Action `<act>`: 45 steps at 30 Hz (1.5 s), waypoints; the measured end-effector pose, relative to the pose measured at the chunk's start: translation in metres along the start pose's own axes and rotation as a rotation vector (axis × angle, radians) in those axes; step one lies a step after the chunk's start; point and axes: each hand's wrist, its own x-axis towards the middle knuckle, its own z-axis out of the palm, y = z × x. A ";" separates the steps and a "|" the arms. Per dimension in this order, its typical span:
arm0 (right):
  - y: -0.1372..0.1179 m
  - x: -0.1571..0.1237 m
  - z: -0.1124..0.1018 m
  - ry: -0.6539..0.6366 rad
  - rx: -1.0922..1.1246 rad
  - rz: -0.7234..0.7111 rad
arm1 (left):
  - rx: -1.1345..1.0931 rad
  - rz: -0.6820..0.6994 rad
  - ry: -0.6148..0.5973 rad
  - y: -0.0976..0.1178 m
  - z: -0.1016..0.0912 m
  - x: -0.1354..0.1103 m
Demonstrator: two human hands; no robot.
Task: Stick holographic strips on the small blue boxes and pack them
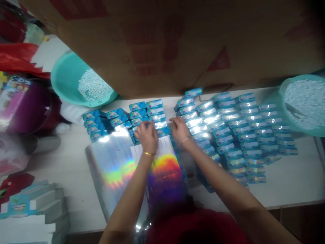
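My left hand (147, 136), its fingers curled in, is over the front of the standing small blue boxes (137, 106), just beyond a stack of shiny rainbow-sheen sheets (166, 166). A bit of blue shows at its fingertips, but I cannot make out what it holds. To its right, my right hand (179, 130) has its fingers stretched out and apart, with nothing seen in them. It hovers in the gap between the left group of boxes and a larger group of glossy blue boxes (225, 139). Motion blurs some detail.
A large cardboard box (162, 44) walls off the back. Teal basins of small white pieces stand at the left (61, 79) and right (284, 101). Pale flat cartons (27, 227) lie at the lower left, near a purple container (38, 108).
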 end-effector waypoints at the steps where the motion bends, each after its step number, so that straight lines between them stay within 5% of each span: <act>1: 0.001 -0.004 0.002 -0.007 0.019 -0.027 | 0.024 0.058 -0.035 -0.001 0.000 -0.004; 9: -0.005 -0.007 0.000 -0.233 -0.210 -0.024 | 0.043 0.221 -0.189 -0.012 -0.003 -0.007; 14: -0.056 -0.033 -0.013 -0.053 -0.164 -0.172 | -0.024 0.240 -0.151 -0.074 -0.059 -0.014; 17: -0.090 -0.055 0.008 -0.167 -0.118 -0.280 | 0.082 0.192 -0.221 -0.115 -0.087 -0.031; 20: -0.111 -0.068 0.043 -0.292 -0.159 -0.361 | 0.124 0.153 -0.283 -0.133 -0.094 -0.044; 24: -0.121 -0.070 0.072 -0.378 -0.203 -0.397 | 0.054 0.174 -0.278 -0.133 -0.095 -0.049; 32: -0.128 -0.061 0.079 -0.433 -0.239 -0.267 | 0.122 0.362 -0.125 -0.144 -0.082 -0.065; 39: -0.124 -0.067 0.090 -0.383 -0.263 -0.285 | 0.050 0.348 -0.201 -0.137 -0.096 -0.123; 42: -0.122 -0.070 0.088 -0.368 -0.210 -0.294 | -0.120 0.229 -0.175 -0.121 -0.121 -0.149; 45: -0.124 -0.077 0.075 -0.266 -0.006 -0.327 | -0.409 -0.100 0.093 -0.100 -0.142 -0.150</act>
